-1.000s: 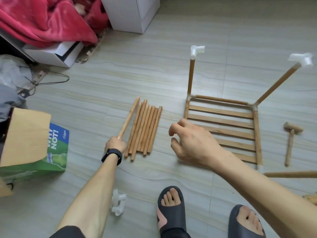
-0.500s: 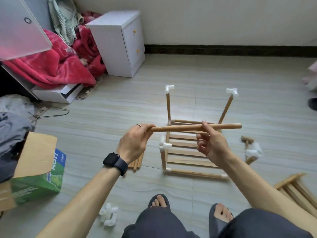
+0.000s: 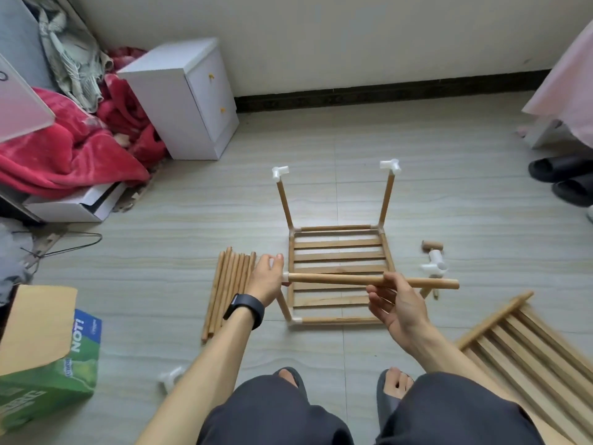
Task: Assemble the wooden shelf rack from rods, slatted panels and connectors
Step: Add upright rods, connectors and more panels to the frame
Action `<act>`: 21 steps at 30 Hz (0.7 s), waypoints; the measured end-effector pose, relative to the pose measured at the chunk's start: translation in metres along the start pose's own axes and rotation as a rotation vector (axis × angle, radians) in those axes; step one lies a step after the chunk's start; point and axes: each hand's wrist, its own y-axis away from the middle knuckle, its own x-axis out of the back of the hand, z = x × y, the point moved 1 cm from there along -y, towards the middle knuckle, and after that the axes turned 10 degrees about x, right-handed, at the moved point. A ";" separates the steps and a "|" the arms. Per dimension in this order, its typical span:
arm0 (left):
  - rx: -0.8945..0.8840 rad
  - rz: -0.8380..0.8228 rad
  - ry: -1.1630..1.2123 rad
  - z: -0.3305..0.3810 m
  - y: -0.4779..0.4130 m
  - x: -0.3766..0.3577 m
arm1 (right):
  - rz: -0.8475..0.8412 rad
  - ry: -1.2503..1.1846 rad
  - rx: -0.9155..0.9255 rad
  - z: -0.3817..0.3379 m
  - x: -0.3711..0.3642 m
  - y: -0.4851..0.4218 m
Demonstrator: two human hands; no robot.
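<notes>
Since 0.5 s ago, round light-wood rod [image 3: 337, 279] reached white plastic connector [image 3: 286, 277], mid-frame. L hand [image 3: 266, 281] fingers clamp connector, R hand [image 3: 394, 303] pinches rod. Prob. light, stiff: grip nr joint.

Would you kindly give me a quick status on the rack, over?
Left hand grips the connector on the near-left post. Right hand holds the rod level, end at that connector. Spare rods lie to the left.

In mid-frame a rod [image 3: 337, 279] lies level over the half-built rack [image 3: 338, 244]: the left hand [image 3: 266, 279] grips the white connector [image 3: 284, 277] at its left end, the right hand [image 3: 396, 303] pinches its right half. Spare rods [image 3: 224, 290] lie just left.
</notes>
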 end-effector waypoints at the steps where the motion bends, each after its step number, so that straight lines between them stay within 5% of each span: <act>1: 0.018 -0.037 0.007 -0.002 -0.002 -0.001 | -0.001 -0.006 -0.005 0.002 0.001 -0.002; 21: -0.002 0.025 0.141 -0.017 -0.008 -0.009 | -0.226 0.021 0.109 0.014 -0.007 -0.015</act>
